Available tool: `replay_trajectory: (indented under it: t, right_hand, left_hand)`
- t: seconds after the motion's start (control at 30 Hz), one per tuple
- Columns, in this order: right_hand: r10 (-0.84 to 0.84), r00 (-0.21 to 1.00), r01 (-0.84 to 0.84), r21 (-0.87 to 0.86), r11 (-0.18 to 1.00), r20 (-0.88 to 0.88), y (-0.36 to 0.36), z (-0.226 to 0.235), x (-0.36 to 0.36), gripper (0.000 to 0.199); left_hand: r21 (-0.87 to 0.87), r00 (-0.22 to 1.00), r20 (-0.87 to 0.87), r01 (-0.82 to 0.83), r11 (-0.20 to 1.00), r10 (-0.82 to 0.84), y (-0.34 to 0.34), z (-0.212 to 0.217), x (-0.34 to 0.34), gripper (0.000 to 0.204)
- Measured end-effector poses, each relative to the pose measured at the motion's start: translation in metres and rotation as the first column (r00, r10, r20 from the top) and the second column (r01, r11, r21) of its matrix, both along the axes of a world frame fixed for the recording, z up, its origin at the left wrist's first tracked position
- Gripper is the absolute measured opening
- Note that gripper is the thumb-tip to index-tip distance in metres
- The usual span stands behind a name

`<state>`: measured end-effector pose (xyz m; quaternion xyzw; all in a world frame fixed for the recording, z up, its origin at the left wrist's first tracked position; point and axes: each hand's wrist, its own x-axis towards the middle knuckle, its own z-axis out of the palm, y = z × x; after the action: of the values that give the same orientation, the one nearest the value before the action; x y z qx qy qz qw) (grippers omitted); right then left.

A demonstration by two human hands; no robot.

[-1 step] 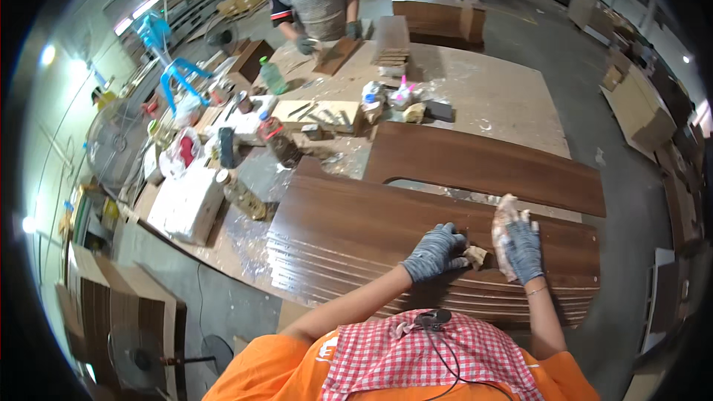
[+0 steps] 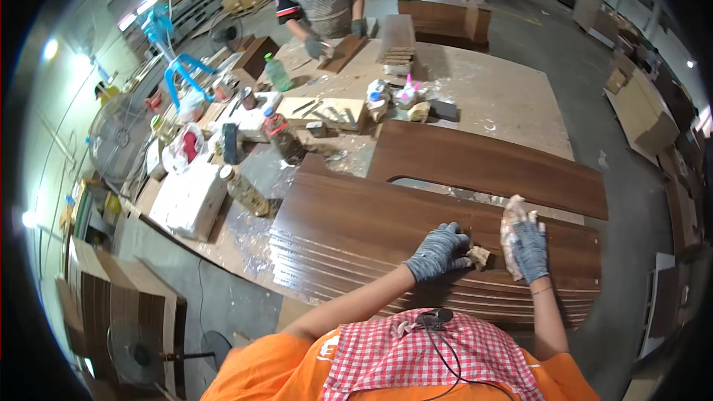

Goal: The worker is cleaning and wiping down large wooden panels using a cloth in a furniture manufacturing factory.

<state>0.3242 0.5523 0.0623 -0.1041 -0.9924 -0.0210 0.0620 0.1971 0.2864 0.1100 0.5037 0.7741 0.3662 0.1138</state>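
One apparent rag point(image 2: 510, 242) under right hand point(image 2: 531, 249)

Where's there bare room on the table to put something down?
The widest patch is the tabletop beyond the rear brown panel, right of the board stack. The front panel is also bare left of the left hand. Crowded: the tabletop's left side, with bottles, a white box and a plastic bag.

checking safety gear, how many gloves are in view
4: one on the wearer's left hand, one on the right hand, and two on the co-worker's hands across the table. More may be hidden.
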Motion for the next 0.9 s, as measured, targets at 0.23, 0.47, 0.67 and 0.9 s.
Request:
replay_trajectory:
  t: [0.23, 0.47, 0.67, 0.9]
  right_hand:
    - [-0.493, 0.87, 0.486, 0.179, 0.856, -0.004, 0.133, -0.056, 0.041, 0.045]
    - [-0.608, 0.784, 0.618, 0.241, 0.748, -0.124, 0.095, 0.035, 0.025, 0.019]
    - [-0.229, 0.97, 0.238, 0.11, 0.965, -0.083, -0.044, -0.004, -0.061, 0.038]
    - [-0.429, 0.891, 0.441, 0.065, 0.895, -0.145, 0.037, 0.016, 0.004, 0.037]
  left_hand:
    - [0.403, 0.871, 0.398, -0.447, 0.799, 0.287, -0.056, 0.004, -0.03, 0.034]
    - [0.193, 0.476, -0.049, -0.858, 0.476, 0.878, -0.308, -0.007, -0.13, 0.033]
    - [-0.132, 0.168, -0.098, -0.979, 0.155, 0.981, -0.457, -0.13, -0.178, 0.041]
    - [-0.063, 0.257, 0.206, -0.959, 0.275, 0.944, -0.434, -0.161, -0.18, 0.022]
